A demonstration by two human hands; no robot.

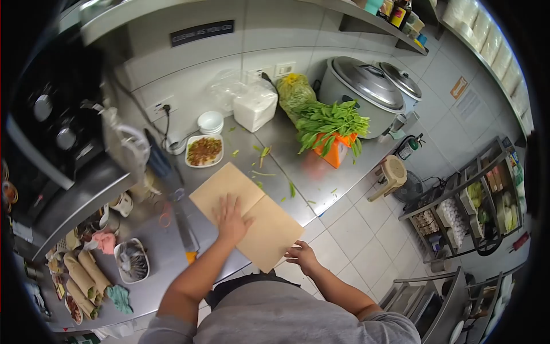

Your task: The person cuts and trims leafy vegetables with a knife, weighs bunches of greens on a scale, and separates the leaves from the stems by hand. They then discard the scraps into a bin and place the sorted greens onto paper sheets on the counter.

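A brown kraft paper sheet [266, 221] lies on the steel counter, with a crease or seam across its middle; its near end juts past the counter's edge towards me. My left hand [231, 221] rests flat on the paper with fingers spread. At the paper's right edge is my right hand [303, 258], fingers loosely bent and apart; whether they touch the edge I cannot tell. A knife [186, 229] with an orange handle lies left of the paper. Beyond it sits a white dish [204, 151] of chopped brown and green food.
Leafy greens [332, 126] in an orange wrapper, a bag of greens [295, 92] and large lidded pots [361, 92] stand along the wall. Paper-wrapped rolls [86, 275] and a plastic tub [132, 261] are at left. A stool [389, 175] and rack [467, 200] stand right.
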